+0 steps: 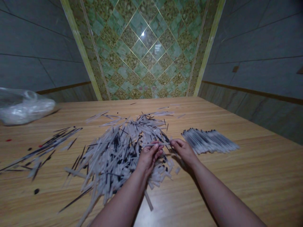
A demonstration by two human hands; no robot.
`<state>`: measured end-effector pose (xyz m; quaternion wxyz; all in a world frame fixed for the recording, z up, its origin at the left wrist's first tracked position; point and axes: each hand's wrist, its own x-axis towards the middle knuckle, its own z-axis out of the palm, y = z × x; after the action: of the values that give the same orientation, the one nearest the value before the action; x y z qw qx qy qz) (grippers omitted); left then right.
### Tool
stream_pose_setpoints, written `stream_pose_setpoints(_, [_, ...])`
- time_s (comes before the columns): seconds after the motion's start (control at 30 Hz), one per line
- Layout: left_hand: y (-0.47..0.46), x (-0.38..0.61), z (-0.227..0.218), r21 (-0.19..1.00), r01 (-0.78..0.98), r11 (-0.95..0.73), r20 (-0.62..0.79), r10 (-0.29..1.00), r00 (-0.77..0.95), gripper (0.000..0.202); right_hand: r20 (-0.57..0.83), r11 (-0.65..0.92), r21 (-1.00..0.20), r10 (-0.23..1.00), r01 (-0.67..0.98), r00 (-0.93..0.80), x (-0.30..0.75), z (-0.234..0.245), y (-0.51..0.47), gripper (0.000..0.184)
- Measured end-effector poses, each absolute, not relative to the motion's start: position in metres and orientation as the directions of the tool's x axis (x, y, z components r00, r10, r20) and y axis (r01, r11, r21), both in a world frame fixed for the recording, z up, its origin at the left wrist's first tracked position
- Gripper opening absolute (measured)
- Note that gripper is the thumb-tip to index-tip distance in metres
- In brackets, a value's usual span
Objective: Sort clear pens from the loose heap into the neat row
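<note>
My left hand (pixel 148 159) pinches a thin, translucent, pen-like plastic tube (pixel 166 143), held almost level above the pile. At the tube's right end, the fingers of my right hand (pixel 185 152) are closed on it. Whether a dark stick sits inside the tube is too small to tell. Beneath and left of my hands spreads a loose heap of clear tubes and thin black sticks (pixel 111 154). Right of my right hand lies a neat row of similar clear tubes with black ends (pixel 210 142), side by side.
Scattered black sticks (pixel 54 140) lie on the wooden table (pixel 248 183) at the left, with small black caps (pixel 36 191) and red bits (pixel 8 140) nearby. A clear plastic bag (pixel 26 107) rests at the far left edge. Behind the table stands a green tiled wall (pixel 146 47).
</note>
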<state>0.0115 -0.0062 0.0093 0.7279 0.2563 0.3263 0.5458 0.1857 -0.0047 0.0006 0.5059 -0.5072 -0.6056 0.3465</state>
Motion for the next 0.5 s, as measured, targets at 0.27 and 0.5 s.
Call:
stream_pose_setpoints(0.27, [-0.0072,0.0117,0.0115,0.734,-0.622,0.272,-0.192,0.962,0.194,0.019,0.28,0.259,-0.919,0.96,0.297,0.027,0.1869,-0.0002,-0.0032,0.035])
stream_pose_setpoints(0.5, [-0.0076,0.0114,0.0117,0.742,-0.612,0.273,-0.195,0.962,0.192,0.02,0.277,0.252,-0.922,0.96,0.295,0.046,0.1869,-0.0004,-0.0044,0.036])
